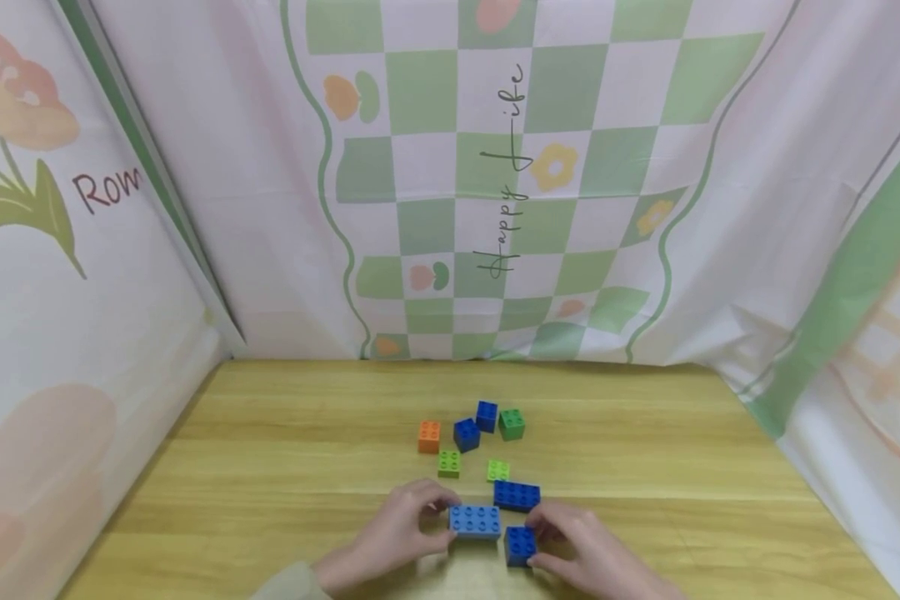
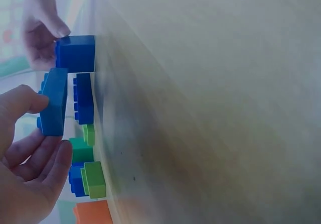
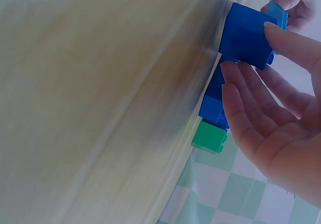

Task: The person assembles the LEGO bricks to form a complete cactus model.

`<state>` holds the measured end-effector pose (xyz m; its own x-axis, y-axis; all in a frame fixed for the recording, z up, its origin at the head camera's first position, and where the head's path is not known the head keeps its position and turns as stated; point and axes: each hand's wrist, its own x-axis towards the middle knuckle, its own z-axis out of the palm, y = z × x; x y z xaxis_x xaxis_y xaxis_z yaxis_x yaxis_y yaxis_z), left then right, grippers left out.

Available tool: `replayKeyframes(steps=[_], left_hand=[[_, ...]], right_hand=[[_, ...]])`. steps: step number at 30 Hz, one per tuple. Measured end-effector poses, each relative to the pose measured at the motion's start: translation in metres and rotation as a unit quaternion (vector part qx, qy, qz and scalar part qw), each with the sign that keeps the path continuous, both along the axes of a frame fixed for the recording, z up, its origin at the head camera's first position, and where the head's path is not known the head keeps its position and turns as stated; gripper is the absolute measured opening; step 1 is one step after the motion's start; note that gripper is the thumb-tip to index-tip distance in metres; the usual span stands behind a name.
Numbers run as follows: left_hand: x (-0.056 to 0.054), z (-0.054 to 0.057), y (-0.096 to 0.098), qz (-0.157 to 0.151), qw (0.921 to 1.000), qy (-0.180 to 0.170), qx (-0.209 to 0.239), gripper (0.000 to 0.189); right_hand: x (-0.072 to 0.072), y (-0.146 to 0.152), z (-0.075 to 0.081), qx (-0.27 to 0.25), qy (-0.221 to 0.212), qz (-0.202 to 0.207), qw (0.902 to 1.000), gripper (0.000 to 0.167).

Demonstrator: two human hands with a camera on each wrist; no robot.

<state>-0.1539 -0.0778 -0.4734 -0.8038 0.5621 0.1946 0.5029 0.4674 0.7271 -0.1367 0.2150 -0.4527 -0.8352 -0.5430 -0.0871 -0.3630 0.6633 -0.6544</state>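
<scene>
My left hand (image 1: 399, 527) pinches a light blue eight-stud building brick (image 1: 475, 522) by its left end, studs up. In the left wrist view this brick (image 2: 54, 102) is held above the wooden table, with a gap under it. My right hand (image 1: 591, 552) grips a dark blue four-stud brick (image 1: 520, 547) between thumb and fingers. That brick (image 3: 246, 34) stands upright at the table surface, just right of the light blue one. Right behind both lies a long dark blue brick (image 1: 517, 497), touched by neither hand's grip.
Farther back on the wooden table (image 1: 307, 433) stand an orange brick (image 1: 429, 437), two small dark blue bricks (image 1: 467, 435), a green brick (image 1: 512, 424) and two lime bricks (image 1: 449, 464). Printed curtains (image 1: 495, 208) hang behind and along both sides.
</scene>
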Motion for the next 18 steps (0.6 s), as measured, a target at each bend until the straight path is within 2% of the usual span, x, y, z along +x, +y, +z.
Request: replayKeyframes(steps=[7, 18], left_hand=[[0.0028, 0.0069, 0.0021, -0.001, 0.9997, -0.016, 0.016, 0.034], [0.005, 0.0056, 0.0008, -0.005, 0.9992, -0.006, 0.04, 0.033]], right_hand=[[0.0004, -0.005, 0.0016, -0.002, -0.001, -0.003, 1.0, 0.034], [-0.0011, -0.0087, 0.0004, -0.009, -0.005, 0.001, 0.9999, 0.034]])
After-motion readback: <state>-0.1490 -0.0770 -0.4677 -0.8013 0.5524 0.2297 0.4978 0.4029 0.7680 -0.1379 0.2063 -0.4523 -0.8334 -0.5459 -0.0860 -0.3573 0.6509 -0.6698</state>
